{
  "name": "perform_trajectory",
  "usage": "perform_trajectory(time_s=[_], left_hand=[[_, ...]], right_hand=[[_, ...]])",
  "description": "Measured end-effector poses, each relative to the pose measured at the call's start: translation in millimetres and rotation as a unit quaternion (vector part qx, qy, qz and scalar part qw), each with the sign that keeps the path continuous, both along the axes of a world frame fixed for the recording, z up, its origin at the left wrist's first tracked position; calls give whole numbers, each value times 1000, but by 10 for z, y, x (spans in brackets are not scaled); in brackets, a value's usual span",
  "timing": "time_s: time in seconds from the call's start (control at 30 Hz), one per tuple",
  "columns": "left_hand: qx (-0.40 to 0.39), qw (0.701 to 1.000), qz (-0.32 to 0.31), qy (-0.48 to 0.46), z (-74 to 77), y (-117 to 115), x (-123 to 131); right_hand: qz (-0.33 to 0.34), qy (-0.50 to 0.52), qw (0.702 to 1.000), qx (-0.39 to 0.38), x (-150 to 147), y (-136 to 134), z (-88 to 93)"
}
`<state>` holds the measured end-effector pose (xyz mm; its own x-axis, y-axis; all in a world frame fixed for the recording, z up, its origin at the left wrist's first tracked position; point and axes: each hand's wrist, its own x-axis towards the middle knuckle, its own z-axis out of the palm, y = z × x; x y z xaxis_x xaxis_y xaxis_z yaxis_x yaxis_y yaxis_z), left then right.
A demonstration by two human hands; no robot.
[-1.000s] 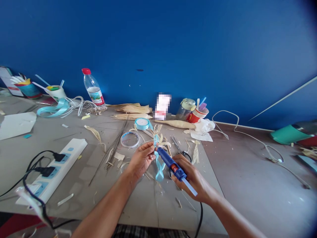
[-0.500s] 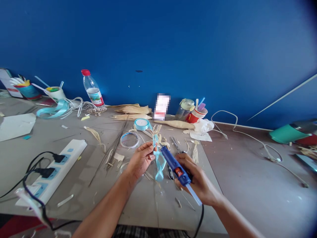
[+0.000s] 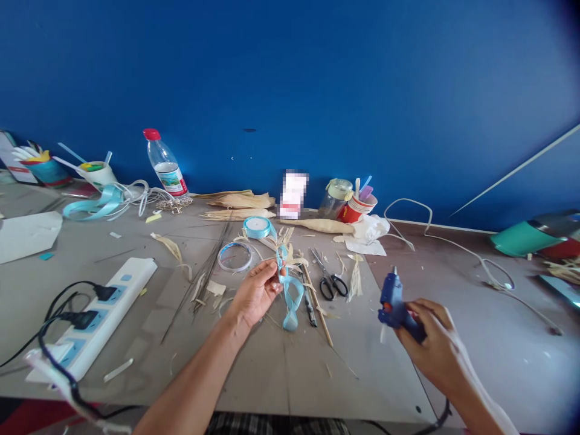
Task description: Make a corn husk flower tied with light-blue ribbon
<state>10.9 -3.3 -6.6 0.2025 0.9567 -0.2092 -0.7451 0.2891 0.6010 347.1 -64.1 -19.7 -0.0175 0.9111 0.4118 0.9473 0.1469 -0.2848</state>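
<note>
My left hand (image 3: 258,292) pinches a light blue ribbon (image 3: 292,296) near the table's middle; the ribbon's loop hangs below my fingers, and pale dry husk strips lie around its upper part. My right hand (image 3: 430,338) grips a blue hot glue gun (image 3: 393,299) by its handle, off to the right, nozzle pointing up and away, a clear glue stick showing underneath. Between the hands lie black-handled scissors (image 3: 333,286), a thin wooden stick (image 3: 319,308) and a dark pen-like tool (image 3: 310,307). A ribbon spool (image 3: 257,227) sits just behind my left hand.
A white power strip (image 3: 102,320) with black plugs lies left. At the back stand a water bottle (image 3: 167,166), a lidded jar (image 3: 334,199) and red paper cups (image 3: 356,208). Dry husks (image 3: 240,200) rest by the blue wall. A white cable (image 3: 457,238) crosses the right side.
My right hand has carried the glue gun away from the ribbon to the right and turned it, uncovering the scissors and wooden stick. My left hand stays in place, still on the ribbon.
</note>
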Motion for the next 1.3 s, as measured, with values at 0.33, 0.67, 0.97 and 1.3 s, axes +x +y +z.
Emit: perform_trajectory(time_s=[0.33,0.67,0.97,1.3], left_hand=[[-5,1000,-12,-22,-14,16,-1],[-13,999,-18,-30,-10,19,0],[-5,999,-27,-34,-3,10,7],[2,999,-43,-23,26,4,20]], right_hand=[[-103,-48,992,-59,473,58,-419],[-77,-13,992,-99,645,146,-496],[-96,74,992,-47,371,161,32],[149,245,956,-60,-907,467,727]])
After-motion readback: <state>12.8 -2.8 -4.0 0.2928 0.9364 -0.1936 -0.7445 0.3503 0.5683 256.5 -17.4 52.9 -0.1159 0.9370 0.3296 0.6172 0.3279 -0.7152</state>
